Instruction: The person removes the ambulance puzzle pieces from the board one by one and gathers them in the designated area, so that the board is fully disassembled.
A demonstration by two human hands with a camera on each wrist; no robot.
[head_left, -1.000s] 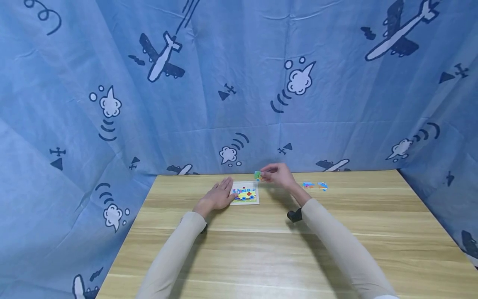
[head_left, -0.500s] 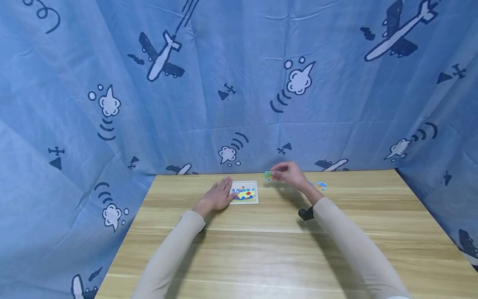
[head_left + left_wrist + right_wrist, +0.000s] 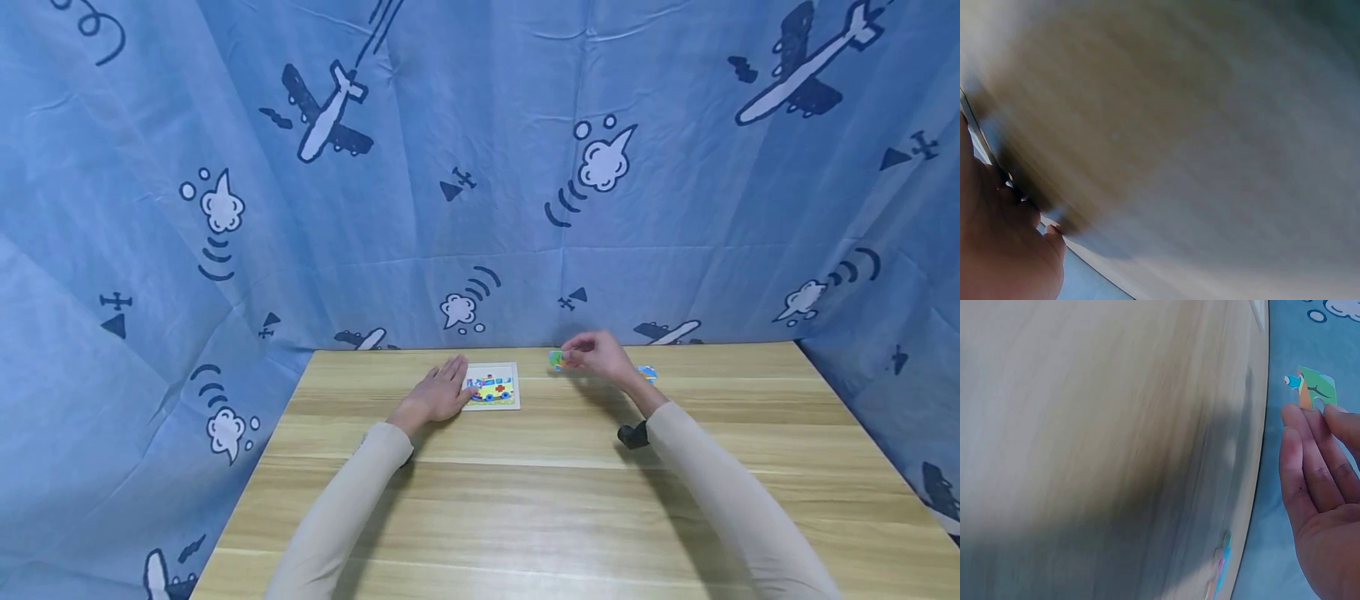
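Observation:
My left hand (image 3: 438,393) lies with straight fingers on the left side of a white-framed jigsaw puzzle (image 3: 492,388) showing a yellow ambulance with a red cross. That hand (image 3: 1007,250) also shows at the lower left of the left wrist view, where the puzzle is mostly hidden. Right of the frame, my right hand (image 3: 602,358) pinches a green jigsaw piece (image 3: 556,360) between thumb and fingertips. In the right wrist view the piece (image 3: 1319,386) has a blue knob and an orange edge, and sticks out beyond the fingers.
A blue and orange loose jigsaw piece (image 3: 647,373) lies on the wooden table (image 3: 510,508), just right of my right hand. Behind the table's far edge hangs a blue curtain (image 3: 510,250) with printed airplanes. A black object (image 3: 633,435) sits at my right wrist.
My right hand has moved right, away from the puzzle frame, carrying the green jigsaw piece. It now hides one of the two loose pieces. The left hand has stayed put.

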